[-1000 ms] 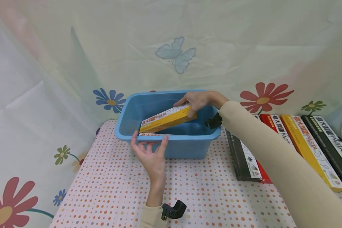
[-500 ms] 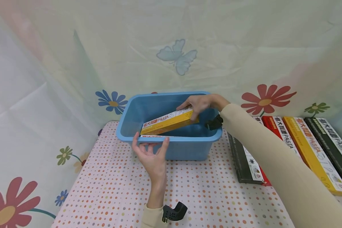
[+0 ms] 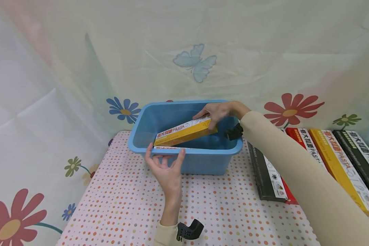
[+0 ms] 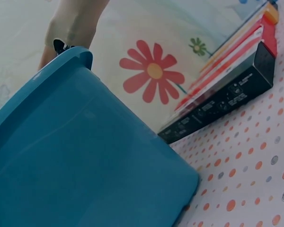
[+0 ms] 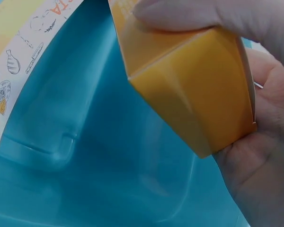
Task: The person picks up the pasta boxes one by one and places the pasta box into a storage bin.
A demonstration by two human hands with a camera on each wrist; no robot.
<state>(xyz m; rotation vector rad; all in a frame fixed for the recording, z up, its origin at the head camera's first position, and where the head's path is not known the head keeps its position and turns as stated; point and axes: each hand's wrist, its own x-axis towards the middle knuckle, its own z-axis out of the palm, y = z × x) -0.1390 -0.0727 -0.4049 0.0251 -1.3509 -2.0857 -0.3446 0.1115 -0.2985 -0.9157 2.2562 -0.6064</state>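
In the head view, a blue plastic bin stands on the dotted tablecloth. My right hand reaches inside and grips the right end of a yellow pasta box. That box slants, its right end raised and its left end low by the left front corner. The right wrist view shows my fingers wrapped about the yellow box's end. Another pasta box with a white printed strip lies along the bin's front wall. My left hand holds the front rim, fingertips over and under it.
Right of the bin lie a dark pasta box, a red one, a yellow one and another dark one, partly behind my right sleeve. A flowered cloth hangs behind the bin.
The whole head view has shifted slightly right and down in the picture. Both hands and the yellow pasta box keep nearly the same place relative to the bin.
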